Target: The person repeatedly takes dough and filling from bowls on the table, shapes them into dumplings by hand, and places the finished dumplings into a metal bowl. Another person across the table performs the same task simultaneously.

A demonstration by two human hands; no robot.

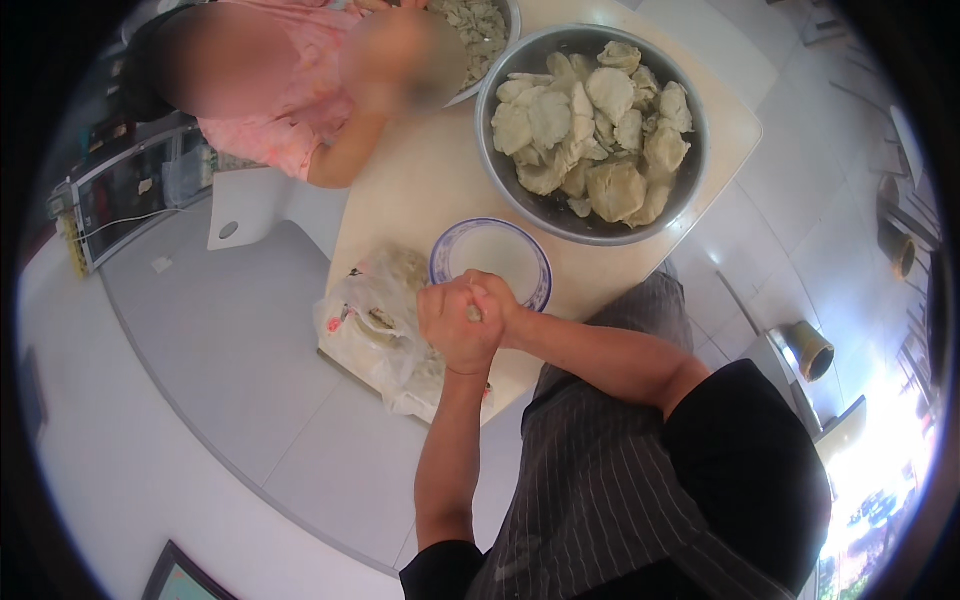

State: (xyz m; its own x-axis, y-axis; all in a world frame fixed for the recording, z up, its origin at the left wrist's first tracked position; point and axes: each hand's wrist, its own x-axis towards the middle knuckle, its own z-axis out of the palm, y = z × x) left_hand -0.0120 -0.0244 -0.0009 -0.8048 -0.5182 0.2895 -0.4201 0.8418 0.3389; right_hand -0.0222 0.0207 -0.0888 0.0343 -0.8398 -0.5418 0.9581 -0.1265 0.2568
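Note:
My left hand (pixel 460 328) and my right hand (pixel 497 302) are pressed together, fingers closed, over the near edge of a white bowl (pixel 541 262) with a blue patterned rim. A small bit of a pale greyish lump (pixel 474 313) shows between them; most of it is hidden by the fingers. Behind and right of the bowl stands a large metal basin (pixel 487 170) heaped with pale, flattened, crumpled pieces (pixel 612 92) that look like mushroom caps. Left of my hands lies a crumpled translucent plastic bag (pixel 360 312) with something pale inside.
All this stands on a light table (pixel 395 215). Across it at the far left sits a person in a pink top (pixel 290 70), near a second metal basin (pixel 510 25) of small pale pieces. A white chair (pixel 265 205) is beside the table; tiled floor lies around.

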